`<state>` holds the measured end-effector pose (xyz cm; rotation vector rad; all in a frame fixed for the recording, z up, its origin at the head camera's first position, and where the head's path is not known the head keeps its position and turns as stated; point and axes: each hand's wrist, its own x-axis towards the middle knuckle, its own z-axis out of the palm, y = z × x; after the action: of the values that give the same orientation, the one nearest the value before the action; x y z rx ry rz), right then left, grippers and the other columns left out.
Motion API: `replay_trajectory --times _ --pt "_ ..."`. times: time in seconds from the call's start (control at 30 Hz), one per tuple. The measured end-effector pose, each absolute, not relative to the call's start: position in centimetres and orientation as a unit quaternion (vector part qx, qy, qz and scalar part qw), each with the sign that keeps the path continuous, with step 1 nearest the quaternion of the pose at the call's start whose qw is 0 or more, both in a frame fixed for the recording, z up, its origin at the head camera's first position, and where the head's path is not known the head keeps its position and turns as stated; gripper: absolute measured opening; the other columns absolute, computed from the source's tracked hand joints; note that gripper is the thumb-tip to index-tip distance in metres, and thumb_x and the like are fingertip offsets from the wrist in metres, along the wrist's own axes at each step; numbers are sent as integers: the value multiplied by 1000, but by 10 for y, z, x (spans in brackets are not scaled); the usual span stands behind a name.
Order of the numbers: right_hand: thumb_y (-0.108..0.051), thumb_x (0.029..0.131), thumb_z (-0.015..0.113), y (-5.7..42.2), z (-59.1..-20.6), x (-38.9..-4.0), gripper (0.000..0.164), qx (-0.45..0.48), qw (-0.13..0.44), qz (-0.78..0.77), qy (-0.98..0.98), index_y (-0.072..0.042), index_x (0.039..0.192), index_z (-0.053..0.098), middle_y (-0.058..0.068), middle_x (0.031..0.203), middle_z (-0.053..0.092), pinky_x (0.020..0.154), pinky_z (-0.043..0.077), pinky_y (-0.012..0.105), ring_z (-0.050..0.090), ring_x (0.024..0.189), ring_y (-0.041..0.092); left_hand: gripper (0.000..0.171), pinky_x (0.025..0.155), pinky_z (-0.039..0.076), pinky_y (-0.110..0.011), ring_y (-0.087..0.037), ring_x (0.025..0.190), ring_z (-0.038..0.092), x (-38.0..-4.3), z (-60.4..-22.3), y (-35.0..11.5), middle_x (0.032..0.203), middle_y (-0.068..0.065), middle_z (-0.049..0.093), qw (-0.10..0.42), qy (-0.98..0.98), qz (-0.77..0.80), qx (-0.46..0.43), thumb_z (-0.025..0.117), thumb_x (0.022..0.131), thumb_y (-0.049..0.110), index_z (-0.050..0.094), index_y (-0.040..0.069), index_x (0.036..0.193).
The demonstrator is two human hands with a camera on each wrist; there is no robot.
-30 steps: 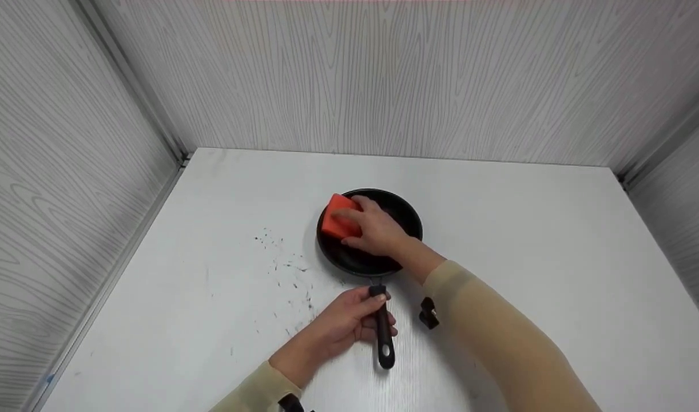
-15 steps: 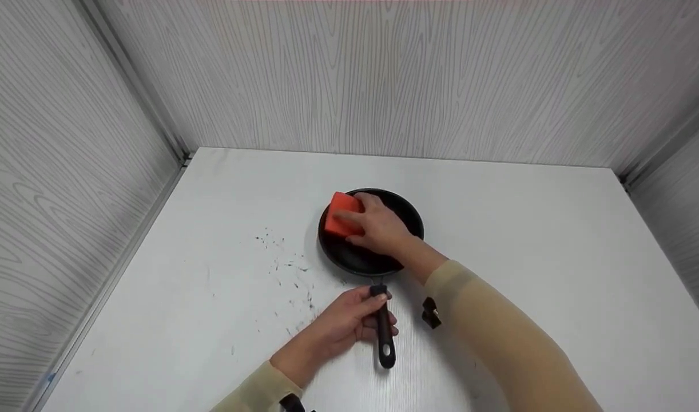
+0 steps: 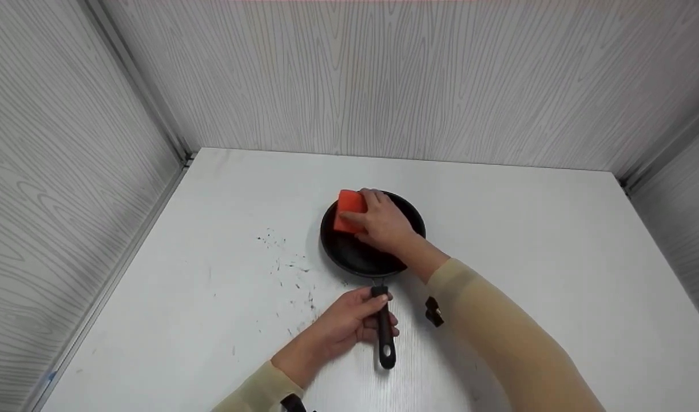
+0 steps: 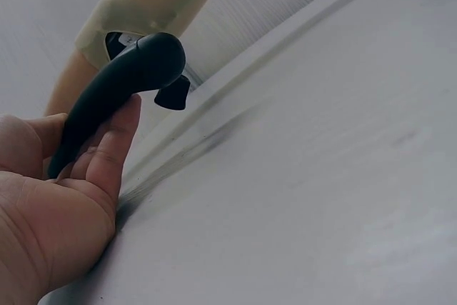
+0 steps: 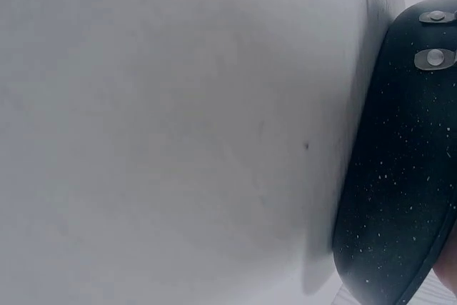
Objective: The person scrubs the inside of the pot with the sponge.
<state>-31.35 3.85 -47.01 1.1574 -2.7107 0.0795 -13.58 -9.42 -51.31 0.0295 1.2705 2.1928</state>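
A black frying pan point(image 3: 349, 257) sits on the white table, its handle point(image 3: 386, 343) pointing toward the person. My left hand point(image 3: 349, 320) grips that handle near the pan, thumb on top and fingers beneath; the left wrist view shows the curved handle point(image 4: 121, 76) in the fingers. Inside the pan, my right hand point(image 3: 384, 223) holds an orange-red sponge point(image 3: 349, 209) against the upper left part of the bowl. In the right wrist view the speckled outer side of the pan point(image 5: 400, 155) shows at the right edge, with two rivets; the sponge is hidden there.
Dark specks and crumbs point(image 3: 295, 286) lie on the white table point(image 3: 527, 240) left of the pan. Wood-grain panels stand at the back point(image 3: 349, 80), on the left point(image 3: 63, 171) and on the right.
The sponge and my right hand have slid a little to the right and upward inside the pan. My left hand keeps its grip on the handle.
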Motion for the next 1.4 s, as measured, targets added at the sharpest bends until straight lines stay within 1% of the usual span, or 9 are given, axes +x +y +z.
replay_trajectory --times 0.13,0.27,0.47,0.7,0.97,1.2,1.4 --pt "-26 99 78 41 -470 -315 49 384 103 13 -918 -31 146 65 30 149 44 117 42 54 48 135 48 28 75 66 -40 -28 83 79 -136 -514 -94 91 -15 75 297 480 825 9 64 108 19 59 -2 126" --pt "-25 99 76 43 -468 -315 49 371 96 -1 -924 -31 147 65 31 149 43 117 42 55 47 135 48 25 75 66 -40 -29 83 79 -135 -514 -94 91 -16 75 294 482 825 8 63 109 18 60 -1 125" --pt "-24 101 73 47 -466 -316 48 362 88 -3 -928 -30 147 64 32 149 42 116 42 55 46 135 49 25 73 66 -39 -27 82 79 -135 -513 -94 91 -16 75 294 481 826 6 63 109 18 60 -1 125" --pt "-23 100 74 54 -465 -317 50 353 88 -4 -932 -30 148 63 30 144 45 114 43 54 46 132 47 27 72 66 -38 -26 81 78 -134 -513 -93 90 -15 74 294 483 825 -2 64 108 18 60 -2 126" --pt "-23 100 71 59 -462 -319 48 332 75 -12 -940 -29 146 64 30 147 43 115 42 53 44 134 46 22 72 66 -38 -26 81 79 -134 -514 -93 89 -15 75 294 482 826 -3 65 107 18 62 2 122" --pt "-21 98 71 65 -459 -320 47 325 84 -24 -942 -26 144 66 31 145 45 114 44 55 45 132 47 22 72 66 -39 -27 81 79 -135 -514 -93 89 -15 75 290 481 827 -4 65 107 18 62 2 122" --pt "-20 97 72 70 -459 -321 47 319 82 -24 -944 -27 143 66 29 145 44 114 43 55 44 132 46 24 73 66 -40 -27 82 79 -135 -515 -93 89 -15 74 289 484 826 -11 66 107 18 62 1 123"
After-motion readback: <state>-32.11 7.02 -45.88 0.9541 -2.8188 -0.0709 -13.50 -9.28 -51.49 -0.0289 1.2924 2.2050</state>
